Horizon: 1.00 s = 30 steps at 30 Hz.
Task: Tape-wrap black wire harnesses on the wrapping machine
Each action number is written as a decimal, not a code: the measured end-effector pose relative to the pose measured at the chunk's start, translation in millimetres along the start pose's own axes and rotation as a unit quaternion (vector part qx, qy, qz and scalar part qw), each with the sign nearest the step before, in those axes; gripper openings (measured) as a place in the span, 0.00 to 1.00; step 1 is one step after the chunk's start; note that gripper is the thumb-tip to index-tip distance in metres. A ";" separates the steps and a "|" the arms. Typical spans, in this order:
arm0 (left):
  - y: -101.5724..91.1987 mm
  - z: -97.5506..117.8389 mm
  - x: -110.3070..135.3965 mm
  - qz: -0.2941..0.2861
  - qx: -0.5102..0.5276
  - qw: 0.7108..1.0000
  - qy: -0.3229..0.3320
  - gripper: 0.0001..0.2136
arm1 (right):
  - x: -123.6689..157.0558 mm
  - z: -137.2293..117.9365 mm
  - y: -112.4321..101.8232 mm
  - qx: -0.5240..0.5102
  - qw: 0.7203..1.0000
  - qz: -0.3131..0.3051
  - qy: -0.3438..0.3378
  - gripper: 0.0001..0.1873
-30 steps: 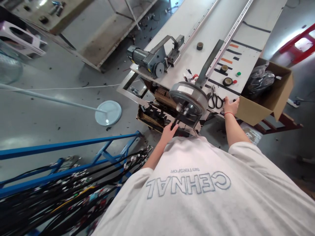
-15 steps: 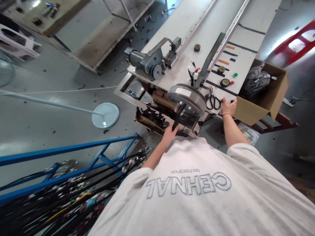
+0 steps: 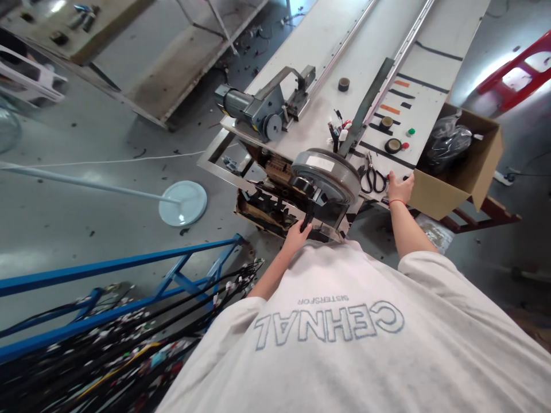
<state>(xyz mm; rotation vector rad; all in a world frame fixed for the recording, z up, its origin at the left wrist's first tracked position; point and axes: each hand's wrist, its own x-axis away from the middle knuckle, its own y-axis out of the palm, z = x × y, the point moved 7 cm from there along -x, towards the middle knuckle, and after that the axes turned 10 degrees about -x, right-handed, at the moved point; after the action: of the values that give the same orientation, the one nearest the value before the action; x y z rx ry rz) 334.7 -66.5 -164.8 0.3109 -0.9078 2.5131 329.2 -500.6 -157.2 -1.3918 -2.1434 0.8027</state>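
Observation:
My left hand (image 3: 296, 234) is closed round a black cable (image 3: 308, 214) that hangs down from a round grey reel (image 3: 325, 170) at the near end of the long white bench (image 3: 327, 46). My right hand (image 3: 400, 186) lies on the bench's near edge with its fingers stretched flat, holding nothing. Black-handled scissors (image 3: 373, 179) lie just left of it, and a small red button (image 3: 405, 145) sits a little beyond. My white printed shirt fills the lower part of the view.
A grey motor unit (image 3: 258, 109) sits on the bench's left side, with tape rolls (image 3: 392, 145) further along. An open cardboard box (image 3: 467, 166) holding a black bag stands at the right. A blue rack (image 3: 116, 269) of black wire harnesses is lower left, beside a white stand base (image 3: 183, 202).
My left hand has slid a little lower along the black cable. My right hand stays on the bench edge. The view has shifted slightly.

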 end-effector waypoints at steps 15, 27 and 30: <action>-8.4 7.3 -4.1 0.025 -0.064 0.998 -0.015 0.11 | -1.0 -2.4 -1.4 -0.016 1.000 -0.007 0.005 0.45; -11.5 -1.6 0.0 0.037 -0.044 0.998 -0.035 0.13 | -2.0 -0.8 -0.1 -0.014 1.000 -0.005 -0.005 0.46; -9.5 1.1 0.7 0.033 -0.030 0.999 -0.029 0.13 | -3.2 0.6 0.3 -0.015 1.000 -0.004 -0.002 0.46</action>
<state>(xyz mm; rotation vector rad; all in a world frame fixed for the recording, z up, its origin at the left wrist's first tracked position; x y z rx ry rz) 338.8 -60.4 -158.5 0.3423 -1.0309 2.5426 330.3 -503.6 -158.0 -1.3980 -2.1701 0.7738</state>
